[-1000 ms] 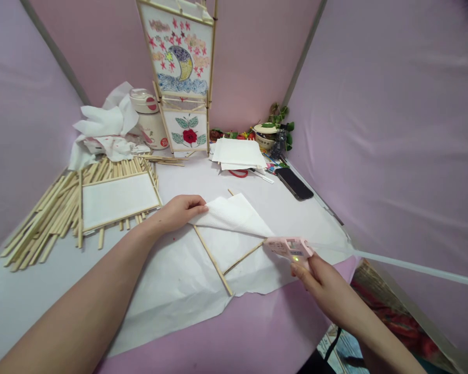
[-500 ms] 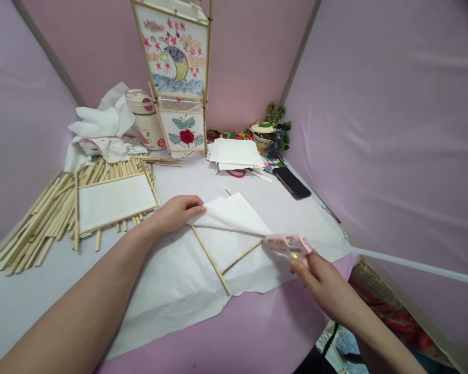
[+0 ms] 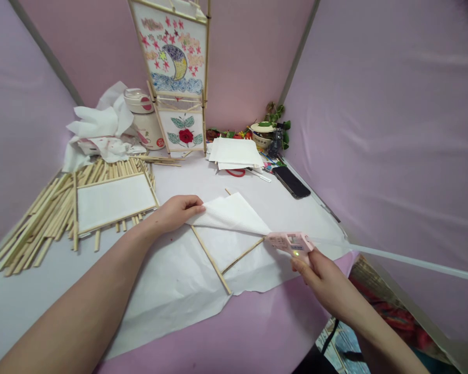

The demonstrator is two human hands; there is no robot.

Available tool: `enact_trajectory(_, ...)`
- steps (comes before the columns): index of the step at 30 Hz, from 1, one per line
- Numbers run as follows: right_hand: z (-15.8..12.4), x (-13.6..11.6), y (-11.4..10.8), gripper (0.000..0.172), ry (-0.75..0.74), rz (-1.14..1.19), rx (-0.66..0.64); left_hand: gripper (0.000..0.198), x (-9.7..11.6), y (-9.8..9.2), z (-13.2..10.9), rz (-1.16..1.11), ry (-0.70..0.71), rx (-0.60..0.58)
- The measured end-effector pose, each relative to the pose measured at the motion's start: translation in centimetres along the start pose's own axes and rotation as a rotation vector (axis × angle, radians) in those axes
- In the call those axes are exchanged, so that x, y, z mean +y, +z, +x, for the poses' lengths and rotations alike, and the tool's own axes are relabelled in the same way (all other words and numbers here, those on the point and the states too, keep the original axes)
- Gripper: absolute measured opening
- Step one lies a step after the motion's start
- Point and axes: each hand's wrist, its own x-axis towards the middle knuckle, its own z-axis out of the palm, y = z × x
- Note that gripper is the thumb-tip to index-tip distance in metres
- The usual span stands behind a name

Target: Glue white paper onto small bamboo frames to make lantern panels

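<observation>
Between finger and thumb, my left hand (image 3: 183,210) pinches the edge of a white paper sheet (image 3: 239,210), folding it back. Beneath the sheet lies a frame of thin wooden sticks (image 3: 210,257), partly covered by it. My right hand (image 3: 320,278) grips a pink hot glue gun (image 3: 290,243) with a small lit light. Its nozzle tip is at the frame's right corner, beside the paper edge; whether it touches the stick I cannot tell. A long clear glue stick (image 3: 405,264) extends from the back of the gun.
At left, a finished paper frame (image 3: 113,202) rests on a pile of wooden sticks (image 3: 42,228). Behind stand a tall picture stand (image 3: 179,96) and a white bottle (image 3: 146,124). White sheets (image 3: 236,153), red-handled scissors (image 3: 236,172) and a phone (image 3: 291,182) lie at back right.
The glue gun has shifted very slightly to the right, its tip still at the frame's corner. My left hand keeps the paper folded back in the same place.
</observation>
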Motion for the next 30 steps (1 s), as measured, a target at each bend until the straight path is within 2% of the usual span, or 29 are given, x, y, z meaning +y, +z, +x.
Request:
enact_trajectory(7,0.4,0.4,0.2,0.036,0.026,-0.017,-0.017,0.040,-0.2,0.1,0.0,0.006,-0.002,-0.002)
enact_trajectory(12,-0.1,0.2,0.1,0.035,-0.032,-0.008,0.034,0.037,-0.4,0.1,0.1,0.011,-0.003,0.002)
enact_trajectory(15,-0.6,0.5,-0.6,0.038,-0.011,0.075,0.066,0.037,-0.4,0.1,0.1,0.008,-0.001,-0.003)
enact_trajectory(17,-0.6,0.9,-1.0,0.041,0.029,0.238,0.050,0.037,-0.3,0.1,0.1,0.007,0.009,-0.007)
enact_trajectory(19,-0.1,1.4,-1.1,0.042,0.059,0.514,0.057,0.037,-0.3,0.0,0.0,0.006,0.014,-0.009)
enact_trajectory(23,2.4,1.8,-0.8,0.037,0.181,1.075,0.175,0.038,-0.1,0.0,-0.1,0.017,0.010,-0.011)
enact_trajectory(25,4.1,1.8,-0.9,0.029,0.271,1.218,0.182,0.038,-0.1,0.0,-0.1,0.025,0.019,-0.013)
enact_trajectory(27,5.8,1.9,-1.2,0.020,0.300,1.331,0.158,0.038,-0.1,0.0,-0.1,0.025,0.032,-0.017)
enact_trajectory(30,8.1,2.1,-1.3,0.020,0.322,1.452,0.152,0.039,0.6,0.0,-0.2,0.002,0.045,-0.032)
